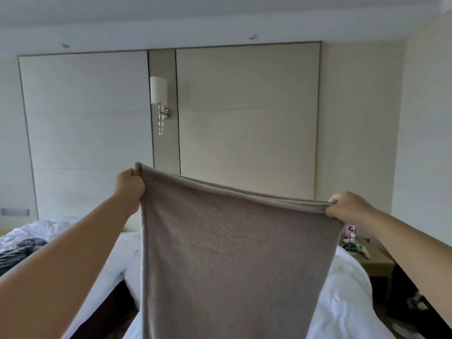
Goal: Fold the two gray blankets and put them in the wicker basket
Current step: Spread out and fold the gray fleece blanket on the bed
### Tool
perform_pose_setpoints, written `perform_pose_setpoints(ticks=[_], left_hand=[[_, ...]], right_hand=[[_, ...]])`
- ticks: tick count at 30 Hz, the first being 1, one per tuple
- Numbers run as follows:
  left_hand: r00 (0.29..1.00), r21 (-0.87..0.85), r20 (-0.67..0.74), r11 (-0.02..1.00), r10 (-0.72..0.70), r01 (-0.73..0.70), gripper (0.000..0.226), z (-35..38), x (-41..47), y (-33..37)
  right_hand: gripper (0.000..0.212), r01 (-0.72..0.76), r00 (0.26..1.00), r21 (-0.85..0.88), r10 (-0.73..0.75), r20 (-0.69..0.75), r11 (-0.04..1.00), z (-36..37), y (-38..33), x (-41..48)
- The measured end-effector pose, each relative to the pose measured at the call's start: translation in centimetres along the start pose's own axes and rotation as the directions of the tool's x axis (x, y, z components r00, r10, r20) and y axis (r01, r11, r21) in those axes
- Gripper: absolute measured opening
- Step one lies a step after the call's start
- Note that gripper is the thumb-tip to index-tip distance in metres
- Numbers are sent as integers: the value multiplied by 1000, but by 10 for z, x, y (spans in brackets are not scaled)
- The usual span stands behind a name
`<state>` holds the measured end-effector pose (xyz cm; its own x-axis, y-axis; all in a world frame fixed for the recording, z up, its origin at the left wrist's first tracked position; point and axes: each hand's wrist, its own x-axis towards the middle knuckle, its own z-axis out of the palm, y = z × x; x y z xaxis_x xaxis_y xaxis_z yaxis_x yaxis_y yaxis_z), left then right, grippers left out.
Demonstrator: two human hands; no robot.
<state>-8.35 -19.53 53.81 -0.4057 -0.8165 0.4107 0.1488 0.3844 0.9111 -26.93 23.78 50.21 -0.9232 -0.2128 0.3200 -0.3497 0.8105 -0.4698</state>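
A gray blanket point(234, 253) hangs in the air in front of me, doubled along its top edge, and drops out of the bottom of the view. My left hand point(129, 184) pinches its upper left corner, raised higher. My right hand point(347, 206) grips the upper right corner, lower down. The blanket is stretched taut between both hands. No second blanket or wicker basket shows in the view.
Below the blanket lies a bed with white bedding point(342, 297). A second bed with rumpled white sheets and a dark striped cloth point(22, 250) is at the left. A nightstand point(374, 260) with small items stands at the right. A wall lamp point(159, 99) hangs on the panelled wall.
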Motion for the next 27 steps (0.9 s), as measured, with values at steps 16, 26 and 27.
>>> perform_pose_setpoints(ticks=[16,26,27], left_hand=[[993,-96,18,989,-116,117,43,-9,-6,-18],[955,-92,-31,952,-296,292,33,-32,8,-33],[950,-80,-50,950,-308,303,34,-37,10,-36]], right_hand=[[23,-17,888,136,78,-453,991,-12,25,-21],[15,-296,925,848,-89,369,439,-33,49,-38],[19,-317,895,819,-135,425,479,-38,52,-41]])
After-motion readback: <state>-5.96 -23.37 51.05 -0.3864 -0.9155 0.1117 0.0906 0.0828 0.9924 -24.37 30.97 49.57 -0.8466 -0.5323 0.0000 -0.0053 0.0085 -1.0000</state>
